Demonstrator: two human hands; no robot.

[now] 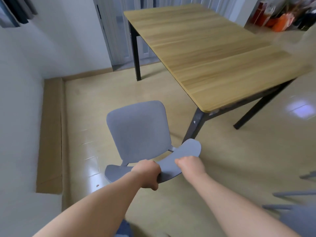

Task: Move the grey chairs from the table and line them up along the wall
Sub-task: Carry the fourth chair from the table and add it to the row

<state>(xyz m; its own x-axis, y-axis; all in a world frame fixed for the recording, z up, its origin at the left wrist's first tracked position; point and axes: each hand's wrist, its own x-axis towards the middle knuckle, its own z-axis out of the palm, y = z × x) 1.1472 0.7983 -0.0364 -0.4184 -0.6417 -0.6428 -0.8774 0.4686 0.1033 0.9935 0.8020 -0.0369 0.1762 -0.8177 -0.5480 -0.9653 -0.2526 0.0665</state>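
Note:
A grey chair [138, 130] stands in front of me, left of the wooden table [213, 53], its seat facing away toward the far wall. Both my hands grip the curved top of its backrest [186, 151]. My left hand [147, 173] holds the backrest near its middle, fingers curled under the edge. My right hand [189, 164] grips it further right. The white wall [22, 82] runs along the left. Blurred parts of another grey chair [294, 214] show at the lower right edge.
A flat cardboard sheet [51, 134] leans along the foot of the left wall. The table's black legs [195, 127] stand just right of the chair. A grey folding door [116, 31] is at the back, and orange bags [280, 21] sit far right.

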